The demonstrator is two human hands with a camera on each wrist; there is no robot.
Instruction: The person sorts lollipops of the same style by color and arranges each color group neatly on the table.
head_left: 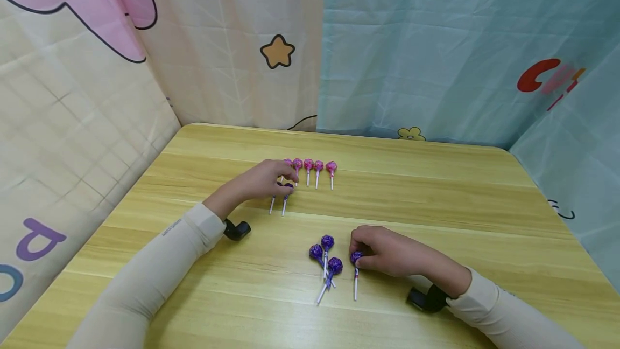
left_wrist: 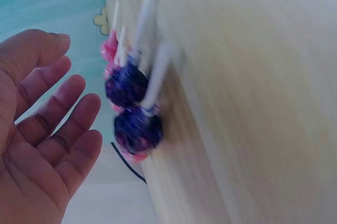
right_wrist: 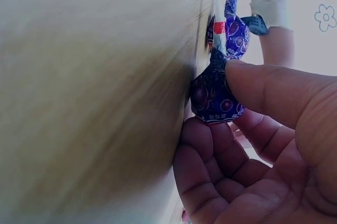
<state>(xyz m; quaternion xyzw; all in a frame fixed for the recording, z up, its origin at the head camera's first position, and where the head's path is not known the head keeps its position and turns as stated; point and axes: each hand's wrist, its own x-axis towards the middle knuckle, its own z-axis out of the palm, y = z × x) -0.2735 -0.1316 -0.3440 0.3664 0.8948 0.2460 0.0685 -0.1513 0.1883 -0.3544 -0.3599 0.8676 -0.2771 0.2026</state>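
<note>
My right hand (head_left: 394, 252) pinches a purple-wrapped lollipop (right_wrist: 217, 97) by its head, thumb on one side and curled fingers on the other. Its white stick points toward the near edge of the table. To the left of it, three more purple lollipops (head_left: 334, 266) lie in a loose, crossing pile. My left hand (head_left: 265, 179) hovers farther back, fingers relaxed and apart with nothing between them. Right beside it are two purple lollipops (left_wrist: 138, 129), side by side with sticks toward me. Behind these runs a row of several pink lollipops (head_left: 308, 165), partly covered by the left hand.
The lollipops lie on a wooden table (head_left: 436, 193) with rounded back corners. Printed curtains (head_left: 411, 42) hang right behind its far edge and along both sides. A black wrist camera (head_left: 236, 230) sits under the left wrist, another (head_left: 426, 299) under the right.
</note>
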